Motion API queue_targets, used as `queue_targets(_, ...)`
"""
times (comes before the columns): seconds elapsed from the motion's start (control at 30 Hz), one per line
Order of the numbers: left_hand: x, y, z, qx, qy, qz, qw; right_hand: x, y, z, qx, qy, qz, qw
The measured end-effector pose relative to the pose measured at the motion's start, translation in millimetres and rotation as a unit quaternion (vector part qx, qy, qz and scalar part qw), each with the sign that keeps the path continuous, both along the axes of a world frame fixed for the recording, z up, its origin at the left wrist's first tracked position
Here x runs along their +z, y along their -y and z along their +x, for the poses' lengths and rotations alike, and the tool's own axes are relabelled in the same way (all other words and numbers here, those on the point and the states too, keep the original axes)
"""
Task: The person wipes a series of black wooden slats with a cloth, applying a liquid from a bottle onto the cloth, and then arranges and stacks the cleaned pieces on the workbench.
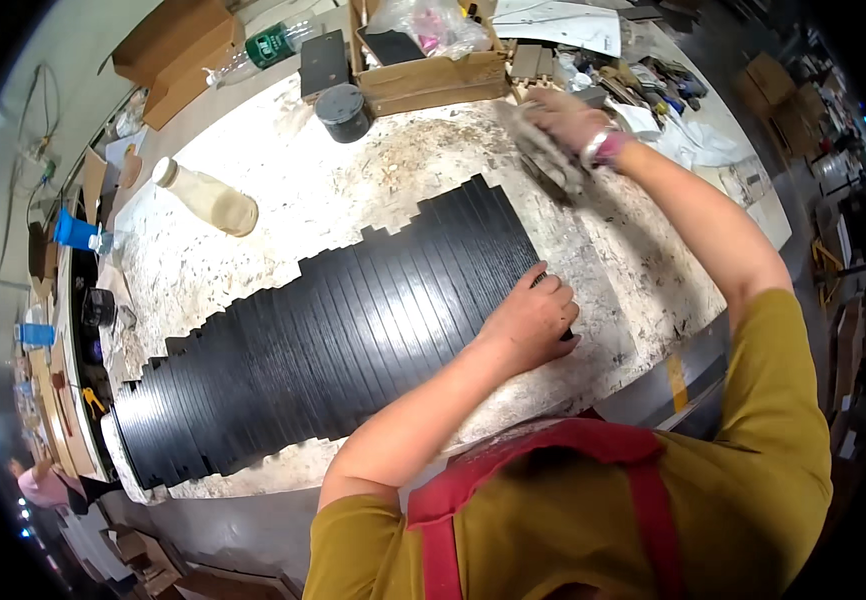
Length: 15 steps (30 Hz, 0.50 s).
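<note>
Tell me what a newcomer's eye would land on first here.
First, the long row of black strips lying side by side across the stained white worktable, with the left hand at its right end. Next, the motion-blurred right hand beyond that end, with a grey cloth-like item. Then the pale bottle behind the row, toward the left.
</note>
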<state>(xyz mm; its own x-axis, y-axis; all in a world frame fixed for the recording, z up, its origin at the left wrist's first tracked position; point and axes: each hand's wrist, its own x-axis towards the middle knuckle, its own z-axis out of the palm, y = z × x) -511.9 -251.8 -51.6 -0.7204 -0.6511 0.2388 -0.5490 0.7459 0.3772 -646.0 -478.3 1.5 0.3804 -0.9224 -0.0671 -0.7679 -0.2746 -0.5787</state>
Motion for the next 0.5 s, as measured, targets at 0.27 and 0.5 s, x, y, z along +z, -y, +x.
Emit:
queue_targets(0.27,15.0,1.0,-21.0,-0.006,0.024,0.026,0.999,-76.6,-149.9,-134.6,-0.098,0.223,0.235,0.941)
queue_targets(0.5,17.9,-3.4,-15.8,0.094,0.026,-0.023,0.995,-50.8,-201.0,-114.1,0.205,-0.130,-0.089,0.966)
